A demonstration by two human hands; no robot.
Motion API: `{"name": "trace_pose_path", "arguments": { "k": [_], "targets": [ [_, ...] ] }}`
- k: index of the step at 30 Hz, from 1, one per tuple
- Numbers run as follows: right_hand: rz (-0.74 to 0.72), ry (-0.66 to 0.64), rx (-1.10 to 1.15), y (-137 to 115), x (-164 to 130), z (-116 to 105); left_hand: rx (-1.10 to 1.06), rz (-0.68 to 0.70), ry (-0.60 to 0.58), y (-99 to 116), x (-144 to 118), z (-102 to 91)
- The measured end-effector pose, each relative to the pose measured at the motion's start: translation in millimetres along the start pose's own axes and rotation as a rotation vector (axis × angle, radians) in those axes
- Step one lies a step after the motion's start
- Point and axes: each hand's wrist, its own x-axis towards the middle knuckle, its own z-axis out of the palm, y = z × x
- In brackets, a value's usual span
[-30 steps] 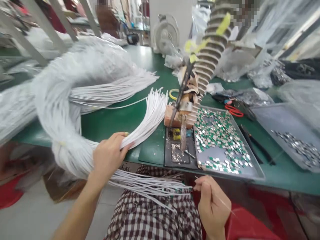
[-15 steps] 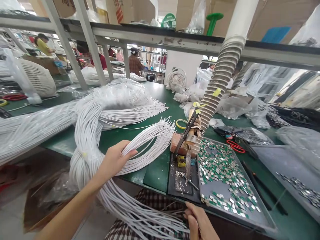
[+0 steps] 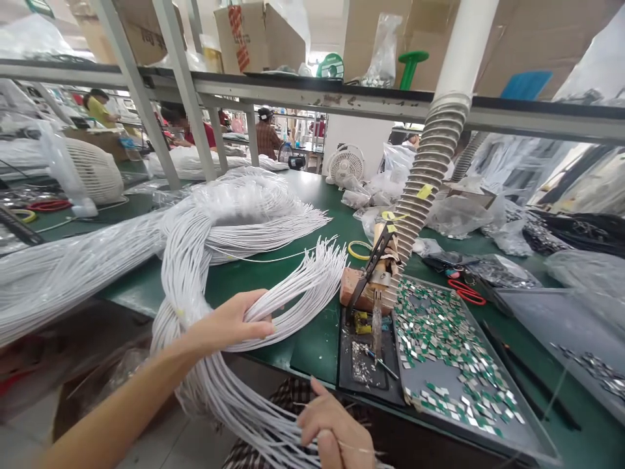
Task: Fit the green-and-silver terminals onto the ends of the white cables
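My left hand (image 3: 229, 324) rests on a thick bundle of white cables (image 3: 288, 293) that loops over the edge of the green table (image 3: 263, 260) and fans out toward its middle; the fingers curl over the strands. My right hand (image 3: 336, 436) is low at the bottom edge, below the table, pinching a thin wire among the hanging cable ends (image 3: 254, 417). In front of it lies a grey tray (image 3: 517, 430) with several small green and silver parts (image 3: 439, 345). A soldering stand (image 3: 371, 286) sits beside the tray on a black mat.
A ribbed extraction hose (image 3: 424, 176) rises from the stand. Red-handled scissors (image 3: 466, 292), yellow tape (image 3: 360, 249), a second tray (image 3: 561, 326), plastic bags and a small fan (image 3: 346, 166) are on the table. A metal shelf (image 3: 342, 98) with boxes runs overhead. Other people work behind.
The view has tilted upward, showing the shelf. My right hand rose slightly into view at the bottom. My left hand stays on the cable bundle.
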Motion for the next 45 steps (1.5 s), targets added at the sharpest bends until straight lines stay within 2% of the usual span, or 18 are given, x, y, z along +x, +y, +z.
{"name": "trace_pose_path", "arguments": {
  "k": [3, 6, 8, 11, 13, 15, 18, 21, 24, 26, 27, 29, 31, 33, 36, 38, 41, 45],
  "targets": [
    [0.016, 0.033, 0.259, -2, 28, 21, 0.074, 0.06, 0.131, -11, -21, 15.0],
    [0.062, 0.195, 0.563, 5, 57, 36, 0.154, 0.097, 0.149, -24, -43, 25.4],
    [0.141, 0.307, 0.667, 15, 71, 41, 0.214, 0.165, 0.049, -29, -55, 25.0],
    [0.169, 0.356, 0.707, 26, 82, 42, 0.219, 0.169, -0.172, -32, -60, 18.9],
    [0.149, 0.313, 0.718, 25, 83, 41, 0.051, 0.062, -0.221, -30, -53, 18.4],
    [0.115, 0.232, 0.728, 17, 80, 42, -0.265, -0.042, -0.199, -24, -37, 23.8],
    [0.05, 0.059, 0.736, -2, 70, 45, -0.797, 0.032, -0.132, -5, -8, 37.6],
    [-0.038, -0.15, 0.689, -13, 55, 44, -1.269, 0.071, -0.087, 22, 13, 47.6],
    [-0.151, -0.243, 0.559, -14, 36, 29, -1.304, 0.107, -0.052, 41, 13, 57.6],
    [-0.105, -0.166, 0.408, -14, 21, 8, -1.284, 0.117, -0.059, 46, 4, 70.7],
    [-0.009, -0.112, 0.309, -16, 13, -4, -1.255, 0.105, -0.082, 46, -2, 79.7],
    [0.188, 0.069, 0.224, -25, -2, -27, -1.162, 0.205, -0.075, 44, -13, 101.6],
    [0.33, 0.122, 0.215, -37, -12, -45, -1.225, 0.278, -0.03, 39, -24, 125.4],
    [0.352, 0.15, 0.109, -49, -15, -54, -1.277, 0.328, 0.029, 33, -32, 146.7],
    [0.26, 0.015, -0.21, -57, -10, -54, -1.236, 0.324, 0.08, 24, -44, 166.7],
    [0.226, -0.064, -0.317, -56, -5, -48, -1.215, 0.277, 0.046, 19, -51, 171.2],
    [0.187, -0.136, -0.366, -52, -2, -40, -1.198, 0.24, -0.027, 12, -59, 170.3],
    [0.175, -0.138, -0.296, -47, -1, -41, -1.095, 0.287, -0.097, 7, -63, 168.1]
  ]
}}
